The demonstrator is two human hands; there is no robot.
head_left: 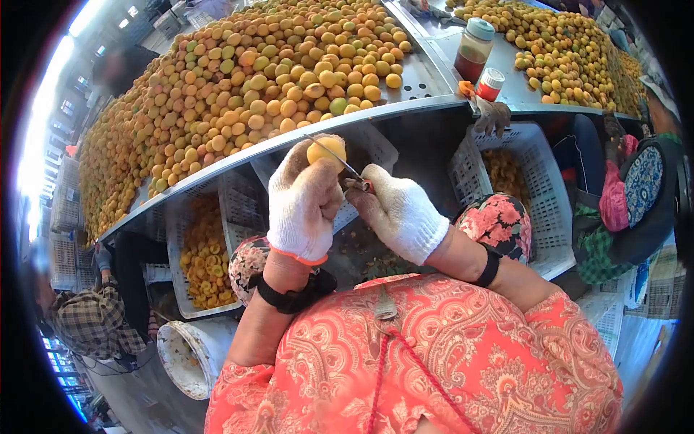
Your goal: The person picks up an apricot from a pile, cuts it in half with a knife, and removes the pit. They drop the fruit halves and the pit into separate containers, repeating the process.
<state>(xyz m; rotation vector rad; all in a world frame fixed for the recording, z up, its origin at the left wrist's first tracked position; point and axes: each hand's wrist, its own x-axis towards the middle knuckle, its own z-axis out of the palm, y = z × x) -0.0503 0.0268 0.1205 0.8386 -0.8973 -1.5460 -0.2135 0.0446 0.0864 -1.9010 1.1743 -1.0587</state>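
My left hand [302,206], in a white knit glove with an orange cuff edge, is closed around a yellow apricot [327,149] in front of the metal table edge. My right hand [399,213], also in a white glove stained at the fingertips, grips the red-ended handle of a small knife [350,169]. The thin blade lies across the apricot, its tip showing past the far side; how deep it sits cannot be made out. Beyond my hands, a big heap of whole apricots [253,87] covers the metal table [416,72].
Below the table stand a crate [206,312] of apricot halves on the left and another crate [538,173] on the right. A lidded jar [473,49], a red bottle [490,84] and a dark glove [491,116] are near the edge. A white bucket [189,362] is lower left. People sit at both sides.
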